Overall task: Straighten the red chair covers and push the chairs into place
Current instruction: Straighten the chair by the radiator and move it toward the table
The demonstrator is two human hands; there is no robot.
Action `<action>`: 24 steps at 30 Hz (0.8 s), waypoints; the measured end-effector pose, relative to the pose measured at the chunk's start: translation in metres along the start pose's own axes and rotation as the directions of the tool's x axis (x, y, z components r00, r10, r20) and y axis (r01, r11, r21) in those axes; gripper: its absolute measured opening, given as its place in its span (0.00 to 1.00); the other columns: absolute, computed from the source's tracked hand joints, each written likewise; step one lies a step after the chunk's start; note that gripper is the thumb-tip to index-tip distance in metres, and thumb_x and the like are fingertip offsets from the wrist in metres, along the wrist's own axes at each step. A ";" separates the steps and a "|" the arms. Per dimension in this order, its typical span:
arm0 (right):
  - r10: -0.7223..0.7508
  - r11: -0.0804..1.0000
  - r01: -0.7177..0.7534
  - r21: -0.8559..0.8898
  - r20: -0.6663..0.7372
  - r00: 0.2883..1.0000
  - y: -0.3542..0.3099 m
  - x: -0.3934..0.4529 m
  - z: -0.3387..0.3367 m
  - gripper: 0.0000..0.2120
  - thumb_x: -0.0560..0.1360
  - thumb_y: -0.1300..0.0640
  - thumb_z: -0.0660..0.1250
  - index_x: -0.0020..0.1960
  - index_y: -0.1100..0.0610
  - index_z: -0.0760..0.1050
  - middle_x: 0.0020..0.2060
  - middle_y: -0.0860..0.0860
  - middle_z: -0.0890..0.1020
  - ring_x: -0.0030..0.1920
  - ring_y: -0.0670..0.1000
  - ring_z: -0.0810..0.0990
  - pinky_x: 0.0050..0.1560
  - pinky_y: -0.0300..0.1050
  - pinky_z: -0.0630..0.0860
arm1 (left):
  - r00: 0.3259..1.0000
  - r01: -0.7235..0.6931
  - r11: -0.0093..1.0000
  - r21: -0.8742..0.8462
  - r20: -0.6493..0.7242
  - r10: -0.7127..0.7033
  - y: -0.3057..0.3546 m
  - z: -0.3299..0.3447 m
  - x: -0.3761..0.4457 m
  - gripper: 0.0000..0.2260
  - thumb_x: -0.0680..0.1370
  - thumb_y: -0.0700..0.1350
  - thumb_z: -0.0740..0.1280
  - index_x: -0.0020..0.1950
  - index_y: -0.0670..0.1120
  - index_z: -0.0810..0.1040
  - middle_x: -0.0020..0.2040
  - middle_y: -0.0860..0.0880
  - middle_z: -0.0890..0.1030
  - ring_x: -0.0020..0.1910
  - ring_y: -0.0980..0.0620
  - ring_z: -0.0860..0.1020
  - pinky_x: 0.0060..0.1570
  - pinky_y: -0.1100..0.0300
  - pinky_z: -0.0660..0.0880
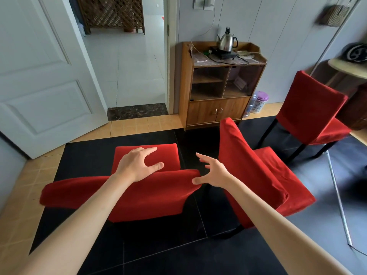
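Note:
Three chairs with red covers stand on the dark floor. The nearest chair [123, 193] is right below me, its backrest top toward me and its seat [168, 153] beyond. My left hand [137, 163] hovers over the backrest top with fingers spread and loosely bent, holding nothing. My right hand [214, 171] is spread at the backrest's right corner, its thumb touching the cover's edge. A second chair [258, 171] stands just right of it, turned to the right. The third chair [309, 108] is farther back right.
A wooden cabinet [218, 108] with a kettle [227, 40] stands against the back wall. A white door [43, 72] is open at left onto a tiled hallway. A table edge [345, 68] is at far right. A thin pole [339, 201] lies on the floor at right.

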State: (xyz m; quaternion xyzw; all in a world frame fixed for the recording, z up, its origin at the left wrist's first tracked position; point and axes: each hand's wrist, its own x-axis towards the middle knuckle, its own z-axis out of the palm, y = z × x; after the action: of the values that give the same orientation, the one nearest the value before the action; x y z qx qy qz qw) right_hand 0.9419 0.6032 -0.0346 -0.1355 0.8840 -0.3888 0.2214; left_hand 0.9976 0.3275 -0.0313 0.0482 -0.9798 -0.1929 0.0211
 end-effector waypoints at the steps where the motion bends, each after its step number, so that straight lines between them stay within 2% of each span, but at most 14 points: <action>1: 0.006 1.000 -0.006 0.001 0.001 1.000 0.005 0.001 -0.006 0.50 0.62 0.53 0.81 0.77 0.48 0.58 0.73 0.51 0.67 0.71 0.57 0.67 0.67 0.54 0.68 | 1.000 0.001 1.000 -0.003 -0.006 -0.001 0.005 0.001 0.005 0.32 0.72 0.68 0.63 0.73 0.56 0.67 0.66 0.50 0.76 0.65 0.49 0.74 0.58 0.49 0.74; 6: 0.046 0.999 -0.046 0.008 0.018 0.999 0.029 0.001 -0.028 0.49 0.63 0.52 0.81 0.77 0.49 0.59 0.72 0.51 0.69 0.70 0.57 0.69 0.66 0.52 0.70 | 1.000 0.004 1.000 -0.021 -0.012 -0.004 0.024 0.010 0.025 0.31 0.73 0.67 0.63 0.73 0.56 0.68 0.64 0.51 0.77 0.61 0.50 0.76 0.54 0.52 0.76; 10: 0.084 0.996 -0.084 0.022 0.005 0.996 0.039 -0.005 -0.031 0.48 0.63 0.52 0.81 0.76 0.48 0.59 0.71 0.51 0.69 0.70 0.55 0.70 0.65 0.49 0.70 | 0.999 -0.028 0.999 -0.028 0.039 0.030 0.040 0.015 0.038 0.30 0.74 0.65 0.64 0.73 0.56 0.67 0.64 0.51 0.77 0.61 0.50 0.76 0.55 0.51 0.77; 15: 0.039 0.999 -0.040 -0.031 -0.025 0.999 0.022 -0.013 -0.005 0.52 0.58 0.50 0.83 0.76 0.45 0.61 0.71 0.48 0.69 0.71 0.51 0.67 0.65 0.43 0.65 | 0.984 -0.101 0.986 -0.136 0.130 0.119 0.031 0.009 0.030 0.30 0.74 0.65 0.63 0.74 0.57 0.66 0.63 0.53 0.77 0.61 0.51 0.75 0.57 0.49 0.76; 19: -0.033 0.979 0.029 -0.200 -0.016 0.999 -0.015 -0.014 0.038 0.53 0.57 0.46 0.82 0.76 0.46 0.61 0.71 0.48 0.68 0.72 0.52 0.63 0.69 0.49 0.62 | 0.940 -0.134 0.987 -0.092 0.303 0.156 -0.014 0.001 0.003 0.35 0.71 0.70 0.62 0.75 0.59 0.62 0.64 0.54 0.75 0.63 0.52 0.73 0.59 0.50 0.74; 21: 0.002 0.945 -0.006 -0.328 -0.010 1.000 -0.035 -0.012 0.056 0.53 0.57 0.44 0.82 0.76 0.45 0.59 0.72 0.48 0.67 0.74 0.55 0.58 0.72 0.55 0.59 | 0.911 -0.134 0.987 -0.084 0.381 0.156 -0.034 -0.004 -0.009 0.37 0.69 0.72 0.62 0.75 0.59 0.62 0.65 0.53 0.74 0.64 0.52 0.72 0.60 0.52 0.73; 24: 0.085 0.828 -0.090 -0.554 -0.035 0.996 -0.053 -0.011 0.066 0.53 0.58 0.40 0.80 0.77 0.43 0.57 0.73 0.47 0.66 0.76 0.58 0.53 0.73 0.65 0.50 | 0.877 -0.181 0.981 -0.068 0.440 0.192 -0.049 -0.009 -0.018 0.43 0.64 0.77 0.57 0.76 0.60 0.59 0.67 0.52 0.72 0.65 0.52 0.72 0.60 0.51 0.73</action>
State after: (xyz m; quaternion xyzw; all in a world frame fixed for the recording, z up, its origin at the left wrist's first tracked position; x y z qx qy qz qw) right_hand 0.9878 0.5313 -0.0314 -0.1516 0.9650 -0.1059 0.1861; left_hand 1.0201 0.2812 -0.0423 -0.0921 -0.9562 -0.2081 -0.1842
